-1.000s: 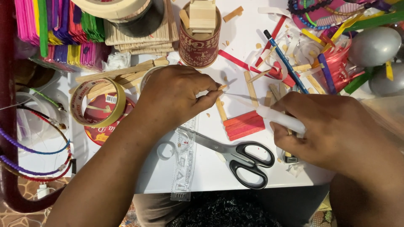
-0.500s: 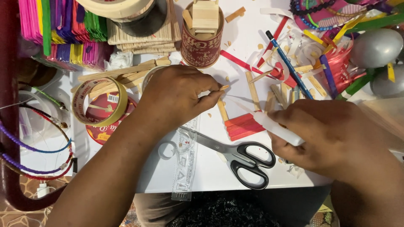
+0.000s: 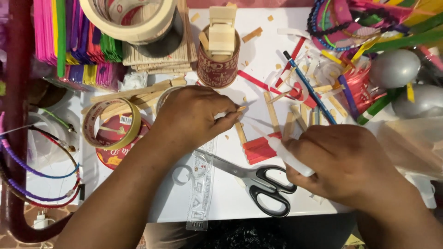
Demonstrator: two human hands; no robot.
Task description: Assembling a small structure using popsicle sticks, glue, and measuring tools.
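Observation:
My left hand (image 3: 196,117) pinches a small piece of wooden craft stick (image 3: 241,109) between thumb and fingers over the white table (image 3: 221,193). My right hand (image 3: 348,166) grips a white glue bottle (image 3: 288,154), its thin nozzle pointing up-left toward the stick piece but short of it. Below the nozzle lie a few red stick pieces (image 3: 258,150) side by side. Black-handled scissors (image 3: 258,182) lie shut between my two hands.
A clear ruler (image 3: 200,189) lies beside the scissors. A red tin (image 3: 218,60) holds wooden pieces. Tape rolls (image 3: 110,122) (image 3: 134,18), stacked coloured sticks (image 3: 74,41), loose sticks, a blue pencil (image 3: 309,87), silver balloons (image 3: 394,69) and cords (image 3: 32,170) crowd the edges.
My right hand has drawn the glue bottle down and right, away from the stick piece. My left hand stays put with the piece.

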